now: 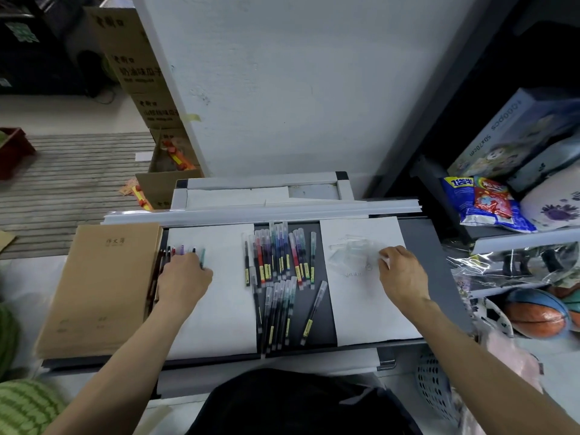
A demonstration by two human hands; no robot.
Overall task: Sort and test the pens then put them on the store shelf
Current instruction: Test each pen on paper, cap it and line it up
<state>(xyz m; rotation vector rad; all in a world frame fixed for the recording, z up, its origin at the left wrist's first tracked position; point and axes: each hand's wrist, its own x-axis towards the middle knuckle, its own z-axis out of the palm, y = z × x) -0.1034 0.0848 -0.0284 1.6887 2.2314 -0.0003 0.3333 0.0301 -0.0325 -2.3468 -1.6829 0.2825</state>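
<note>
Left grip [183,279] clasps a fan of gel pens [202,256], likely light and slick, best pinched mid-barrel; right grip [403,274] pinches a small white item [385,261].

A single wide head view looks forward and down, close over the worktop [422,246], with the wall [282,89] far; edges seem bent, probably lens distortion.

Even, soft indoor light, wide-angle view.
The wall [282,73] is bright, the shelf [527,238] recess dark; plastic wrap [489,265] glints; straight edges bow outward, and corners blur.
</note>
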